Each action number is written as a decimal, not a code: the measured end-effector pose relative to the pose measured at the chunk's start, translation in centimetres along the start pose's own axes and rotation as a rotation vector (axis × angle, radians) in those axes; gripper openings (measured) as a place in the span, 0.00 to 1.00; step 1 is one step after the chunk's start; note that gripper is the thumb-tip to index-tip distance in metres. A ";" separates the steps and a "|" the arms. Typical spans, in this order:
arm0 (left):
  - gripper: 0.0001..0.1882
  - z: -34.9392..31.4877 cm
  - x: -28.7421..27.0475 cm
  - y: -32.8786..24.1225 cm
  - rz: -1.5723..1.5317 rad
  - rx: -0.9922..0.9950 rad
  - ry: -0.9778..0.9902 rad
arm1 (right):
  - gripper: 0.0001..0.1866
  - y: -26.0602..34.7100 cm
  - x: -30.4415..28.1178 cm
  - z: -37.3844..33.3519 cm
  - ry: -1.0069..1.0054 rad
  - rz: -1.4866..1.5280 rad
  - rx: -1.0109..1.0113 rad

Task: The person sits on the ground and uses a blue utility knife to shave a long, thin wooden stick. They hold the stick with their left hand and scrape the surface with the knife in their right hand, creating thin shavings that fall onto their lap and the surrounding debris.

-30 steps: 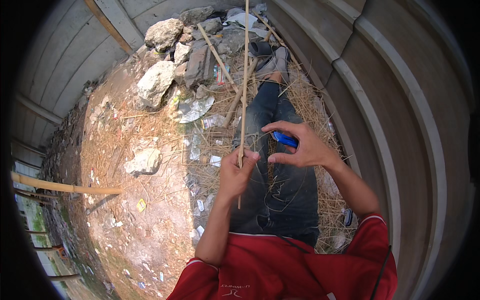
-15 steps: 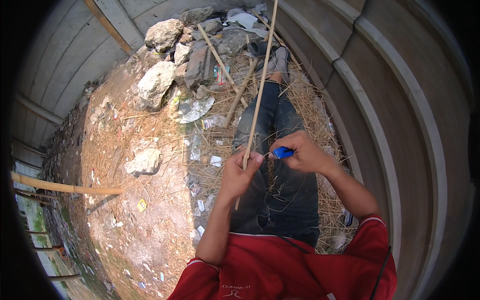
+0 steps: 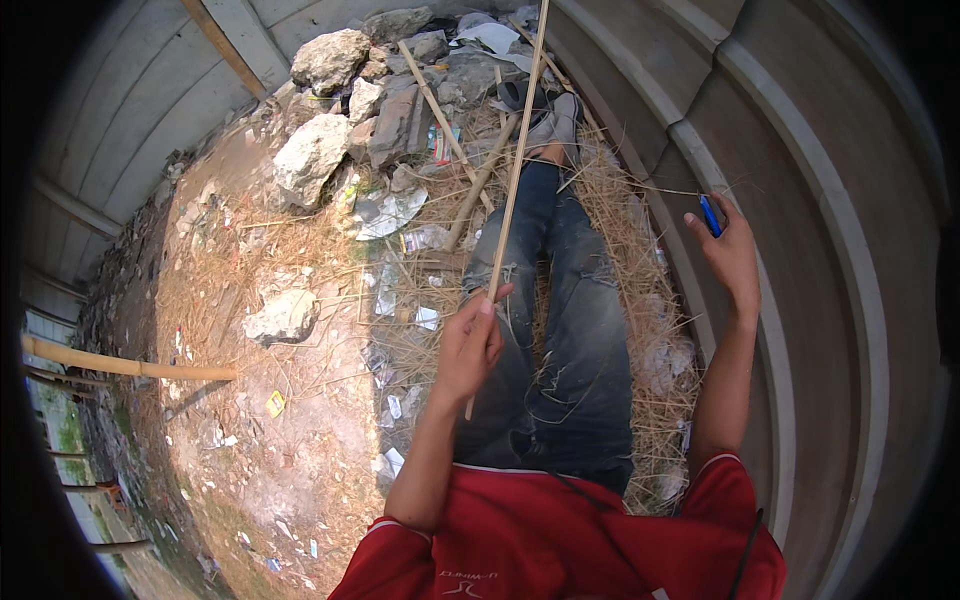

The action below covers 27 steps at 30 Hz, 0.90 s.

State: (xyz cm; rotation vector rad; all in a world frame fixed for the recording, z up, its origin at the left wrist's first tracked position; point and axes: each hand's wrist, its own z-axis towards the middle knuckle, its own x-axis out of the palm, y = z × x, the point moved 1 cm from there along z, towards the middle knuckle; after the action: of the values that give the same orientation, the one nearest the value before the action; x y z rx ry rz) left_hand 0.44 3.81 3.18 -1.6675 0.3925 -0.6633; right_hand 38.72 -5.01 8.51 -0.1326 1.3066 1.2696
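a thin stick (image 3: 512, 195) is gripped in the left hand (image 3: 468, 345); a blue cutter (image 3: 710, 215) is held in the right hand (image 3: 731, 246), near the right wall (image 3: 830, 300).

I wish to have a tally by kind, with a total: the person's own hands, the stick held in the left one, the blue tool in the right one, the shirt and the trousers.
Hands: 2 (left hand, right hand)
Long thin stick: 1
Blue tool: 1
Red shirt: 1
Dark trousers: 1 pair
Total: 6

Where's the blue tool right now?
Head view, right side: the blue tool is in the right hand, seen against the ribbed wall, right of the outstretched legs.
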 end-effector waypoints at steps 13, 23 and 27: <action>0.27 -0.8 1.5 -0.4 -0.083 0.003 0.009 | 0.19 15.2 7.4 -10.3 0.536 0.228 -0.473; 0.26 -4.8 3.1 1.0 -0.013 0.005 0.122 | 0.26 9.0 9.8 -4.9 0.423 0.196 -0.281; 0.25 -3.6 1.3 0.9 -0.162 0.016 0.021 | 0.25 10.3 7.6 -6.9 0.446 0.332 -0.291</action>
State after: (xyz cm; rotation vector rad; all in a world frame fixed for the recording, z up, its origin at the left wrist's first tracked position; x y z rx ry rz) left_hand -0.69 0.09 2.93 -1.6898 0.2679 -0.8022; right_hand 24.93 -1.16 6.03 -0.4392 1.5561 1.7833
